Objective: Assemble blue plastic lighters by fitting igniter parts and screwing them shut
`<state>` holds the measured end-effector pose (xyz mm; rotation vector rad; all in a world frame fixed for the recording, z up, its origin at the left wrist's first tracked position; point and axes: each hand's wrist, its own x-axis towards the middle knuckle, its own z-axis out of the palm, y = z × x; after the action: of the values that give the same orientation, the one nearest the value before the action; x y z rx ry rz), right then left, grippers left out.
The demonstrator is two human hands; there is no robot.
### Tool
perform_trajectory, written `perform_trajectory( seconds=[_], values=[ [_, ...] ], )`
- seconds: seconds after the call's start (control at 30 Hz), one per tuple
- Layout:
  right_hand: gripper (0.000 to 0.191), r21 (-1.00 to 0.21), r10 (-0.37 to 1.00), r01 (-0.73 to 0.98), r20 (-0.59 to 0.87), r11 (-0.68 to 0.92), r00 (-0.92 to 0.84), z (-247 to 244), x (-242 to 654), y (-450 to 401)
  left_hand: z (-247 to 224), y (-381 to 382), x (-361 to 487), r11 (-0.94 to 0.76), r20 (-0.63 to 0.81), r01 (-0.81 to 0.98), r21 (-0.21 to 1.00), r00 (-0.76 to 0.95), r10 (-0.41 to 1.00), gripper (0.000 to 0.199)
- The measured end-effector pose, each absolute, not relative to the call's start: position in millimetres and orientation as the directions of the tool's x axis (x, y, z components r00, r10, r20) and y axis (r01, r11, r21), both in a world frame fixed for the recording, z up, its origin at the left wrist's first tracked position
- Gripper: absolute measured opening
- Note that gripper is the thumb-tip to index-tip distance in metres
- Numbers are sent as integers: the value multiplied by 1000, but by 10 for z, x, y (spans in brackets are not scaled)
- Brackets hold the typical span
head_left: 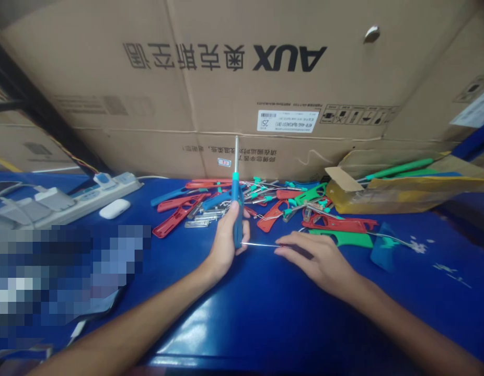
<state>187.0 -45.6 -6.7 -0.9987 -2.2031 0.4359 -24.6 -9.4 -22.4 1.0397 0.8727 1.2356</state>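
My left hand (227, 237) is closed around a blue long-nosed gas lighter (237, 214), held upright with its metal tube pointing away from me. My right hand (318, 257) pinches a thin screwdriver (261, 244) between thumb and fingers; its handle is mostly hidden. The metal shaft runs level to the left, and its tip meets the lower right side of the lighter. Behind both hands lies a loose pile of lighter parts: red shell halves (175, 219), green shells (349, 238), clear fuel tanks (197, 223) and metal tubes with teal collars.
An AUX cardboard panel (210, 104) rises behind the blue table (187, 318). At right sits an opened carton (387, 196) with green and blue pieces. A power strip (85, 201), a white earbud case (114, 209) and a pixelated device are on the left. White scraps (418, 245) lie at right.
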Motion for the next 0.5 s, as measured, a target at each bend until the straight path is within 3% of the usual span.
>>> perform_trajectory(
  seconds=[0.23,0.33,0.5],
  values=[
    [22,-608,794,535,301,586,-528,-31,1881,-485,-243,-75,-246,18,28,-335,942,130,991,50],
    [3,-590,750,482,381,647,-540,-24,1897,-446,-246,-69,-239,25,19,-340,940,126,992,50],
    [8,-520,710,484,487,704,-509,-10,1945,-402,-248,-89,-226,19,22,-304,953,131,991,49]
  ],
)
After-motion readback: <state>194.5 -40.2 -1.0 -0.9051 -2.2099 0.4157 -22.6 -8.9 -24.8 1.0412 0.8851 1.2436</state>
